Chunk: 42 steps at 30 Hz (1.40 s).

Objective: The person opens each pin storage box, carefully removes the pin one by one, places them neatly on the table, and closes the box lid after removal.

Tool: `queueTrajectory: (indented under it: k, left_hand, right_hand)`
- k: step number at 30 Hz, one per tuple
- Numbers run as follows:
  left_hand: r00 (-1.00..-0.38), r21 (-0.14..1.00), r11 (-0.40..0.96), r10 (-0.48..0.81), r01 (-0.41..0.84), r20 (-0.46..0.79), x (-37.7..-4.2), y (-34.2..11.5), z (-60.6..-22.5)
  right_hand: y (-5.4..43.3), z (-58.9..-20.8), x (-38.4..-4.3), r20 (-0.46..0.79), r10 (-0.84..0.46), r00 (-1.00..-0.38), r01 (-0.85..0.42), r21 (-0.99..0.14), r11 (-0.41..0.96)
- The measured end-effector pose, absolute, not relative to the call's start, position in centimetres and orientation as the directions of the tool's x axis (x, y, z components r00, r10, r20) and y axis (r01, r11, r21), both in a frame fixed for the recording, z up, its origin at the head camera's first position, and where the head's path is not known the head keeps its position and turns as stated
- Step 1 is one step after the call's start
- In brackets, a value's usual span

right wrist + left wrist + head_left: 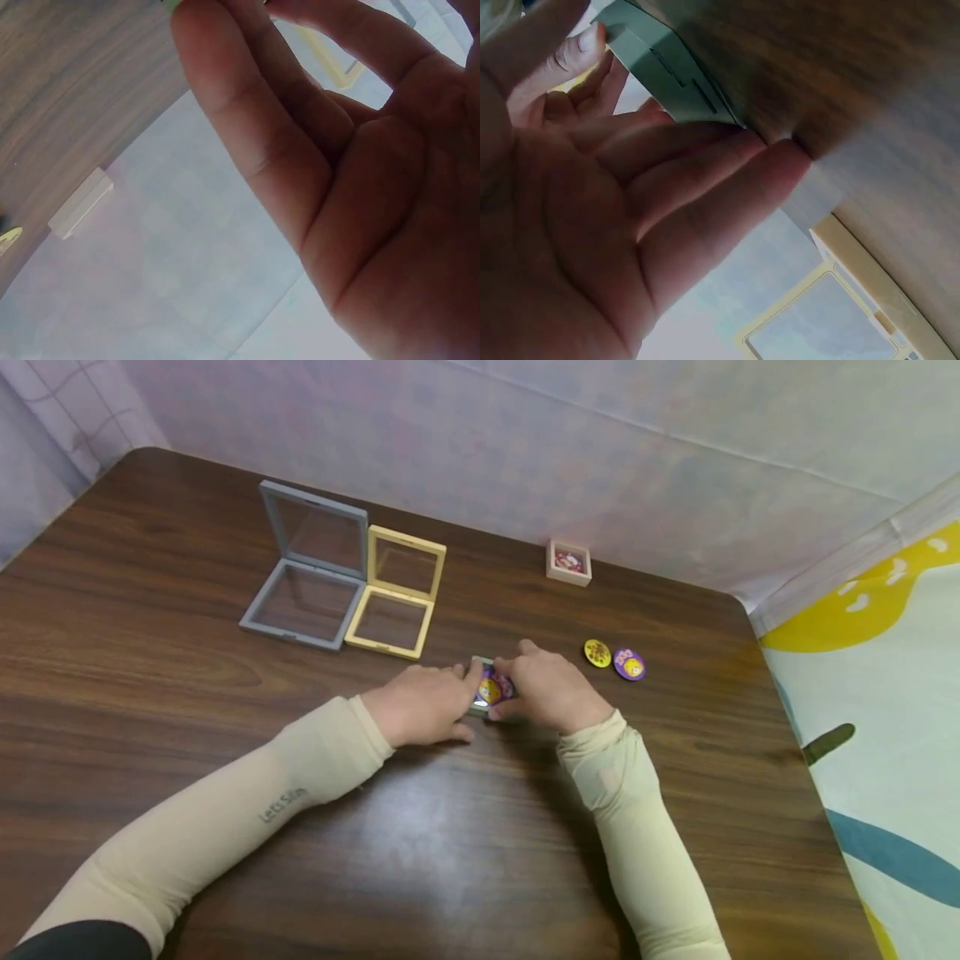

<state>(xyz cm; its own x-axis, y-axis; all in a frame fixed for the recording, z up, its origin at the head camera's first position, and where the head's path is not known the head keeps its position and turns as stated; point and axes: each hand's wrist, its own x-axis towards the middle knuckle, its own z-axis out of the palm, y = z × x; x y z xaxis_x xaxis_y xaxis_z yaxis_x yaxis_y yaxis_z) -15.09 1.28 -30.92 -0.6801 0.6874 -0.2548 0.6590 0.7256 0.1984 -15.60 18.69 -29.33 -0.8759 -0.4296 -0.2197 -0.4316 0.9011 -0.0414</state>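
A small green display box (480, 711) lies on the table between the two hands, with a round purple badge (491, 691) showing a yellow figure inside it. At its left side is my left hand (422, 703), the index finger laid against the box and the thumb spread away from it. My right hand (551, 692) grips the box from the right, thumb at the near edge and fingers at the far edge. In the left wrist view, fairly straight left fingers (712, 217) reach to the green box's side wall (667, 67). Most of the box is out of the right wrist view.
Behind the left hand stand a grey hinged frame (253, 627) and a yellow hinged frame (384, 649), both with lids up. A yellow badge (597, 653) and a purple badge (629, 665) lie to the right. Farther back is a pale pink box (567, 577) near the curtain.
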Motion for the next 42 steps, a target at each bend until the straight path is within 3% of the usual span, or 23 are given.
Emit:
queueTrajectory:
  k: [11,16,25,33,38,42]
  left_hand:
    - [-0.687,0.141,0.713,0.701,0.687,-0.192,-14.8,1.4,-31.1]
    - [-0.686,0.134,0.704,0.710,0.697,-0.160,-14.8,1.3,-31.3]
    - [-0.686,0.143,0.721,0.690,0.678,-0.229,-15.0,1.3,-31.2]
    - [-0.690,0.079,0.747,0.644,0.660,-0.332,-14.6,1.4,-31.0]
    - [-0.648,0.118,0.747,0.634,0.654,-0.421,-14.5,1.5,-30.8]
    - [-0.670,0.192,0.757,0.645,0.624,-0.369,-15.0,1.0,-30.2]
  right_hand:
    - [18.8,-29.5,-15.6,-0.312,-0.408,-0.858,-0.386,-0.132,0.913]
    - [19.2,-29.7,-15.9,-0.288,-0.419,-0.861,-0.392,-0.149,0.908]
    - [19.5,-28.6,-15.7,-0.192,-0.423,-0.885,-0.416,-0.080,0.906]
    - [19.4,-27.7,-15.3,-0.085,-0.450,-0.889,-0.439,-0.115,0.891]
    - [19.0,-27.4,-15.0,-0.063,-0.460,-0.886,-0.448,-0.145,0.882]
    - [18.9,-27.3,-14.8,-0.081,-0.483,-0.872,-0.464,-0.178,0.868]
